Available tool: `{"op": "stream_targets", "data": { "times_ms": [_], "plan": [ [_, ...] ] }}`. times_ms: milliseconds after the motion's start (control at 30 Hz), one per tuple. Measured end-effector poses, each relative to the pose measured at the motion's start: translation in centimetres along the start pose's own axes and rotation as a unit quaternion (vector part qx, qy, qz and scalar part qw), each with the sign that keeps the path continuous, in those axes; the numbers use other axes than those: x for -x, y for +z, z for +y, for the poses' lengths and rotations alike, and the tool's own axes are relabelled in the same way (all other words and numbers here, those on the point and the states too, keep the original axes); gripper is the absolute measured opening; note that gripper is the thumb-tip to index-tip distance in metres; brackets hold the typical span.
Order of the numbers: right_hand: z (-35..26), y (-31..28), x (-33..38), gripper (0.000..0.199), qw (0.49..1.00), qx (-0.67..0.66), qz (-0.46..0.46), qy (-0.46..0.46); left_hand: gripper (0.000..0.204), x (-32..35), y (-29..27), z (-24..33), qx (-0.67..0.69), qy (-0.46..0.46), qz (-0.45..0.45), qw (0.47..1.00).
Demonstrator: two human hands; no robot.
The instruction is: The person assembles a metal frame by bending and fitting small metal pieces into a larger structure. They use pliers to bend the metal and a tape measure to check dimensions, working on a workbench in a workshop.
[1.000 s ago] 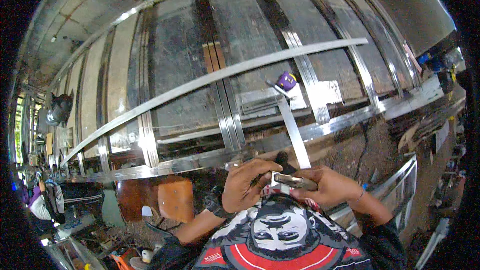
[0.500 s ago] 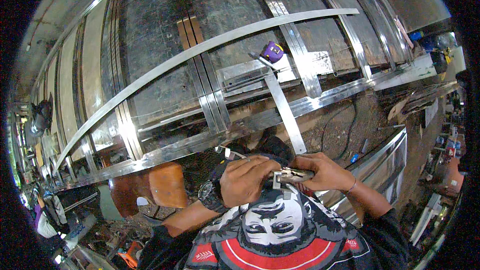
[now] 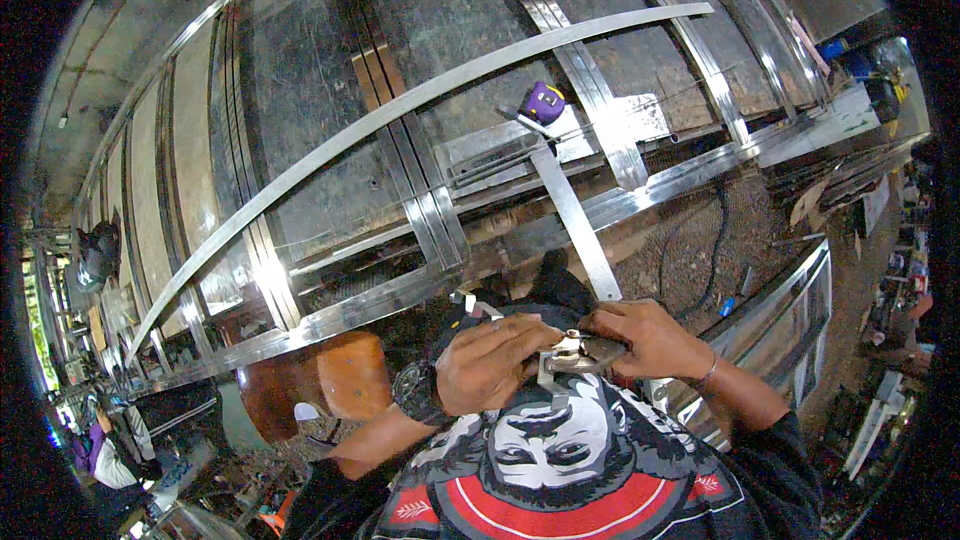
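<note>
Close to my chest, my left hand (image 3: 490, 362) is closed around a short silver metal profile (image 3: 547, 370), whose squared end shows between my hands. My right hand (image 3: 650, 340) is wrapped round a dull metal tool (image 3: 598, 352), which looks like pliers; its handles are mostly hidden in the palm. The tool's head meets the profile close to my left fingertips. Beyond my right hand, a flat metal bar (image 3: 575, 225) slants from the bench down to near my knuckles. A purple tape measure (image 3: 543, 103) lies on the bench past that bar.
A long thin metal strip (image 3: 400, 105) lies across the bench frame (image 3: 350, 305) of shiny rails. An orange-brown curved seat (image 3: 350, 375) is at the left. A glazed metal frame (image 3: 770, 325) leans at the right, near a blue-capped item (image 3: 727, 307) on the ground.
My view has shifted slightly, and the bench appears turned a little. The tool in my right hand has tilted against the profile; both hands keep their hold.
</note>
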State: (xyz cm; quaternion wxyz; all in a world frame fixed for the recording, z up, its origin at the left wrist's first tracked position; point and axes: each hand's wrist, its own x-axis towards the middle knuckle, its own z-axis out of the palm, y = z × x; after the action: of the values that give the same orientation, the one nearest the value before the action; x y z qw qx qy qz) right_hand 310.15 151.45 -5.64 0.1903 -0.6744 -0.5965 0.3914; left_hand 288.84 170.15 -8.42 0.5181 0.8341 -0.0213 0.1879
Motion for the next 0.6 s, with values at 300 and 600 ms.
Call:
{"op": "stream_targets", "data": {
  "times_ms": [300,600],
  "plan": [
    [0.3,-0.5,-0.4,0.047,1.000,0.006,0.006,-0.006,0.047,-0.8,-0.1,-0.1,-0.007,0.003,0.020,1.000],
    [-0.3,-2.7,-1.8,0.030,0.967,-0.228,-0.006,0.119,0.046,-3.9,-0.8,-1.5,0.096,-0.146,0.006,0.985]
  ]
}}
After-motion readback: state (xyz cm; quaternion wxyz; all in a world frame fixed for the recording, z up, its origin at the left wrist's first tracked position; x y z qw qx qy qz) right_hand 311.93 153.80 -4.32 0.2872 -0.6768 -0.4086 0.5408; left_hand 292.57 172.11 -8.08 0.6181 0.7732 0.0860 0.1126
